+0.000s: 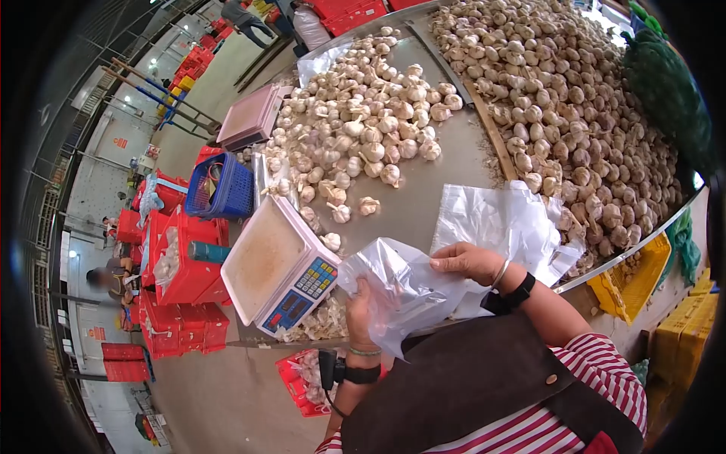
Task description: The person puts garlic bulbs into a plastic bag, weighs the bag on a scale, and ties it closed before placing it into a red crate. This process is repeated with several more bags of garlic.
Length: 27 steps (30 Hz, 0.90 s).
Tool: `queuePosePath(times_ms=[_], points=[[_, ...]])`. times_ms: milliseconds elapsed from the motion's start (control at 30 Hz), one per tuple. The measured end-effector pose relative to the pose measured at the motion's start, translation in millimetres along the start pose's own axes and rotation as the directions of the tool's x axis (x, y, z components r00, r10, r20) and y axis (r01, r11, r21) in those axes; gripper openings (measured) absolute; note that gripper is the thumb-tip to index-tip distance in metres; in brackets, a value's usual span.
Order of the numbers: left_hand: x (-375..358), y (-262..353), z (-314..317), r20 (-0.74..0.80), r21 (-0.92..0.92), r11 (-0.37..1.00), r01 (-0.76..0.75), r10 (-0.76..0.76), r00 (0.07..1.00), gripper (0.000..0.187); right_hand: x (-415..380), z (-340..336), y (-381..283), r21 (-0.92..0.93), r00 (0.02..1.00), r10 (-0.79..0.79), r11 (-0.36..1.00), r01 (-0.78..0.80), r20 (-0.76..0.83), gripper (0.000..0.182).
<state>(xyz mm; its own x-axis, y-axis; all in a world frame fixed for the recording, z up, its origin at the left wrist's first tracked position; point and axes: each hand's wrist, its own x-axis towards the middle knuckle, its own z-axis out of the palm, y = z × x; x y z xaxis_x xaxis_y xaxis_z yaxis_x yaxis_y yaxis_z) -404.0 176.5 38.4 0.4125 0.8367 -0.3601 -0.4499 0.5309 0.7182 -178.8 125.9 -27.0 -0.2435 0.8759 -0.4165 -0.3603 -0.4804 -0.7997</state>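
A clear plastic bag (397,284) is stretched between my two hands over the table's front edge. My left hand (358,316) grips its left side, fingers partly hidden behind the film. With thumb and fingers pinched together, my right hand (473,262) holds the bag's upper right edge. More clear bags (484,216) lie in a flat stack just beyond my right hand. Left of the bag sits a digital scale (276,265) with a bare pan and a blue keypad. Loose garlic bulbs (370,125) are spread on the metal table (423,197) ahead.
A wooden divider (491,140) separates a large garlic heap (560,98) on the right. A second scale (253,113) and a blue basket (221,185) stand at the left edge. Red crates (189,265) are stacked left; a yellow crate (631,276) is at right. People appear in the background.
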Motion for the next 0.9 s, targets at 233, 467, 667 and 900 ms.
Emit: queuePosePath(times_ms=[233,467,667,900], points=[[14.6,9.1,-25.6,0.009,-0.070,0.997,-0.015,0.016,1.000,0.027,16.4,31.1,25.2,0.350,0.995,0.077,0.932,-0.095,0.065,0.031],[112.1,15.2,-69.1,0.096,0.851,0.466,-0.242,0.314,0.945,0.038,-8.3,14.8,-10.1,0.292,0.918,-0.131,0.923,0.250,-0.373,0.021],[205.2,-15.9,-92.7,-0.064,0.942,-0.254,0.221,0.511,0.857,0.067,-51.0,6.0,-23.3,-0.031,0.829,-0.231,0.968,0.250,-0.509,0.011],[260.8,-27.5,-36.7,-0.072,0.986,-0.103,0.133,0.455,0.888,0.068,-65.2,-2.2,-12.7,-0.041,0.718,-0.163,0.982,0.184,-0.676,0.006]])
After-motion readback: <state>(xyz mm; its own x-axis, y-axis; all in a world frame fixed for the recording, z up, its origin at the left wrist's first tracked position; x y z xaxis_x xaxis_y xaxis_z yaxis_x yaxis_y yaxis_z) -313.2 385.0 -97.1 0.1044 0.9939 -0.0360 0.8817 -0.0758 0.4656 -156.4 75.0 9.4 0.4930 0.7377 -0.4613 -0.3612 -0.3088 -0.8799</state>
